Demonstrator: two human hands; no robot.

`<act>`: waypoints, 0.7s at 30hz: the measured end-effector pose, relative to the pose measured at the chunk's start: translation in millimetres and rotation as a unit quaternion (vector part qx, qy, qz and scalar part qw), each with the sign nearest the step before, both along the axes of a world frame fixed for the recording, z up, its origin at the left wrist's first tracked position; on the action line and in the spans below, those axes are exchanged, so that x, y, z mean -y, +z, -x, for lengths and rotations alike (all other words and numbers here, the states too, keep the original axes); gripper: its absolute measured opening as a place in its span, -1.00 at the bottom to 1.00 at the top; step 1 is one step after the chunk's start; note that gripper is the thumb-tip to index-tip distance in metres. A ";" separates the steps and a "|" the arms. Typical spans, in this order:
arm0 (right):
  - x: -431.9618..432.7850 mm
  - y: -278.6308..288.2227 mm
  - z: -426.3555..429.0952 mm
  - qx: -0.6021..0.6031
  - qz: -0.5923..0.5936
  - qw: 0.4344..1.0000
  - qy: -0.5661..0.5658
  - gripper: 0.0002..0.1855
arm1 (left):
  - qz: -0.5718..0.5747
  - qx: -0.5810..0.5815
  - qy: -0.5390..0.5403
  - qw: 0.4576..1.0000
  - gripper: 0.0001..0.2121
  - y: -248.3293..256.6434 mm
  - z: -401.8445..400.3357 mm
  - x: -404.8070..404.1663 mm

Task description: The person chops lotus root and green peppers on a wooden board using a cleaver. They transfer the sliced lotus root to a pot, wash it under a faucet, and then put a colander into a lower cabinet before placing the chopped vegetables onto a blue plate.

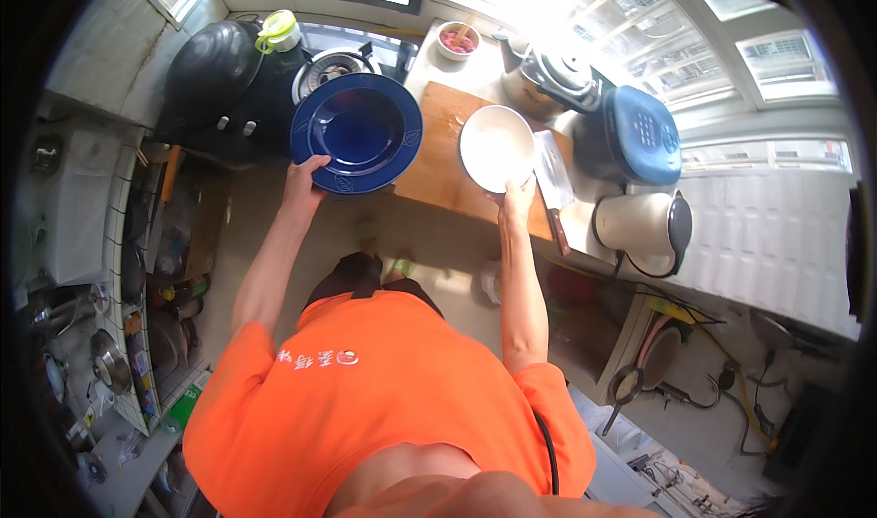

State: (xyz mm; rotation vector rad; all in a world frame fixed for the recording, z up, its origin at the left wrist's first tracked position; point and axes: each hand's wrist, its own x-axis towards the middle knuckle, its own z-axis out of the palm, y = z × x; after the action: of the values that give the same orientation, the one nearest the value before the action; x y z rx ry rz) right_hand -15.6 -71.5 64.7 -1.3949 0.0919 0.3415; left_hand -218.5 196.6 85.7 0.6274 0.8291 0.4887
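Observation:
My left hand (307, 179) grips the near rim of a dark blue wide-rimmed plate (356, 134), its thumb on top. The plate is in front of the gas burner (329, 62) and partly hides it. In my right hand (514, 199) is a white bowl (497, 149), held from its near side above a wooden cutting board (435, 168). A cleaver (553, 175) with a wooden handle lies along the board's right side. Behind the board stands a small bowl of raw meat (458, 42) with a wooden utensil in it.
A black wok or domed lid (214, 62) and a lidded jar with a green top (279, 31) are at the back left. A metal kettle (551, 79), a blue-topped rice cooker (644, 134) and an electric kettle (640, 233) line the right side. Shelves with cookware stand left.

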 end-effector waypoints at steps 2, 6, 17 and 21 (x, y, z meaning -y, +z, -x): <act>-20.2 0.7 -2.0 -0.008 0.065 0.998 0.004 -0.55 | -0.004 -0.002 -0.001 1.000 -0.65 2.3 -1.3 -19.7; -36.5 -10.5 -11.4 -0.022 0.118 0.993 0.012 -0.61 | 0.003 0.025 0.006 1.000 -0.66 -17.7 -24.0 -60.0; -85.6 -18.4 -14.8 -0.006 0.076 0.996 0.047 -0.62 | -0.028 0.025 0.037 0.999 -0.72 -63.5 -74.8 -156.1; -93.8 -29.1 -15.3 0.007 0.054 0.998 0.034 -0.62 | -0.034 0.014 0.028 0.999 -0.71 -64.1 -84.8 -158.5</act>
State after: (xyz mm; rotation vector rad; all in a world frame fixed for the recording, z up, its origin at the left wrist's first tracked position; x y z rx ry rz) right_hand -0.3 22.3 35.7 -1.5101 0.0532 0.3880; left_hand -133.7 355.1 21.6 0.6604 0.8067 0.5776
